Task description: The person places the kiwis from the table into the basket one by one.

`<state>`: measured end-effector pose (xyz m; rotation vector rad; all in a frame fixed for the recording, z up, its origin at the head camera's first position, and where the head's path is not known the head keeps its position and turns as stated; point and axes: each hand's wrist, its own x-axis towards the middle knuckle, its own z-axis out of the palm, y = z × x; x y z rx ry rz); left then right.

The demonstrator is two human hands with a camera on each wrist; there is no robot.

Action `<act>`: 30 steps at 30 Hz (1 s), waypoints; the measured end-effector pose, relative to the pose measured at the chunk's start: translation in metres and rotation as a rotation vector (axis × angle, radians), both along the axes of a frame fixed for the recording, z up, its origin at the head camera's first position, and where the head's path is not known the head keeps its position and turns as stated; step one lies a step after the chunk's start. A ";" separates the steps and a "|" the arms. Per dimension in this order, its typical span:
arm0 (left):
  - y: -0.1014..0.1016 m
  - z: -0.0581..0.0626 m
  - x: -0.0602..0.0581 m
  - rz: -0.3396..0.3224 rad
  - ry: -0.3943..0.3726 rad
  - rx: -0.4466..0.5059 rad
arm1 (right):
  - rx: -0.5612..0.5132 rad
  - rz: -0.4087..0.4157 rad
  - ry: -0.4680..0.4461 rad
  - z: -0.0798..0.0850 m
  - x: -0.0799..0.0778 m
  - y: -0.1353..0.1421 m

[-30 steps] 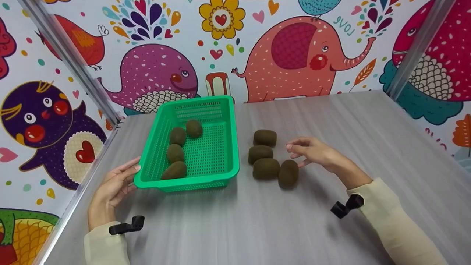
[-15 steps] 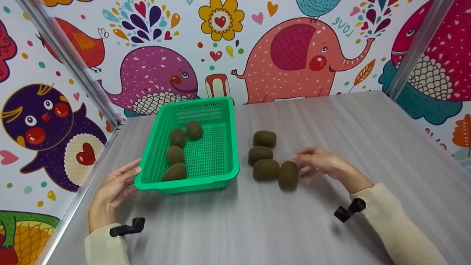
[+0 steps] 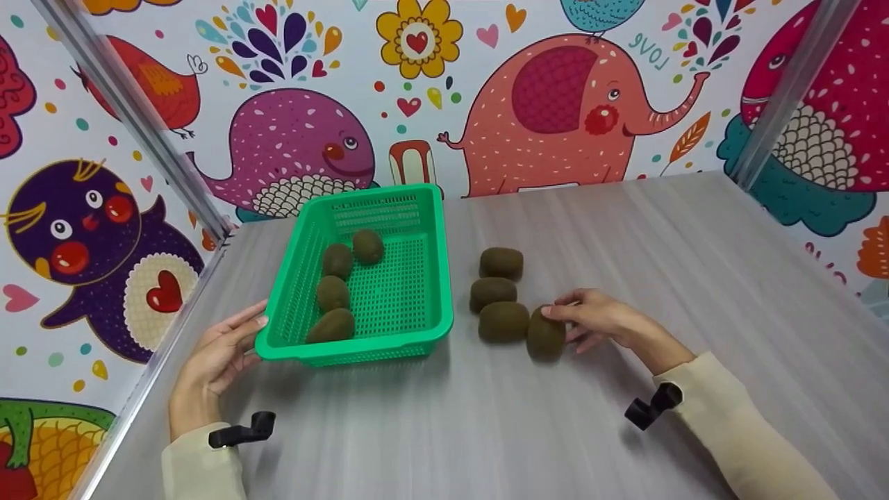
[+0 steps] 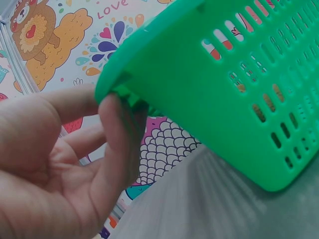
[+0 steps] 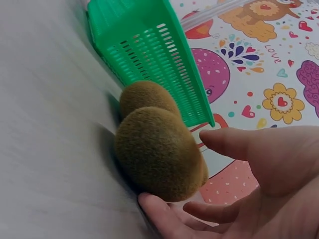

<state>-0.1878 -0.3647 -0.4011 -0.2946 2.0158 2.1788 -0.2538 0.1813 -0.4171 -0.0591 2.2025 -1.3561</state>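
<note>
In the head view, my left hand (image 3: 215,357) pinches the rim at the near left corner of a green plastic basket (image 3: 354,342); the left wrist view shows the fingers at the basket's lip (image 4: 112,74). Inside the basket several brown kiwis (image 3: 333,294) lie in a row along its left side. My right hand (image 3: 601,319) is at the nearest loose kiwi (image 3: 546,335), thumb and fingers spread about it. From the right wrist, the thumb stands slightly off this kiwi (image 5: 157,152) while a fingertip reaches its lower edge.
Beside the basket, three more kiwis lie in a column: a far one (image 3: 501,262), a middle one (image 3: 493,294) and a near one (image 3: 503,321) beside the kiwi at my hand. The grey tabletop (image 3: 430,430) ends at printed walls (image 3: 430,69) with metal corner posts (image 3: 132,104).
My right hand has come down and slightly nearer, from above and beside the rightmost kiwi to around it. The left hand and basket have stayed in place.
</note>
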 end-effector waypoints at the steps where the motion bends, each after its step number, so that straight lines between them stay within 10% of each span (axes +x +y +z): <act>1: 0.000 0.000 0.000 0.001 0.001 -0.001 | 0.008 0.003 0.003 0.000 0.000 -0.001; 30: 0.001 0.000 0.000 0.011 0.017 0.011 | -0.138 0.023 0.004 -0.003 0.001 -0.001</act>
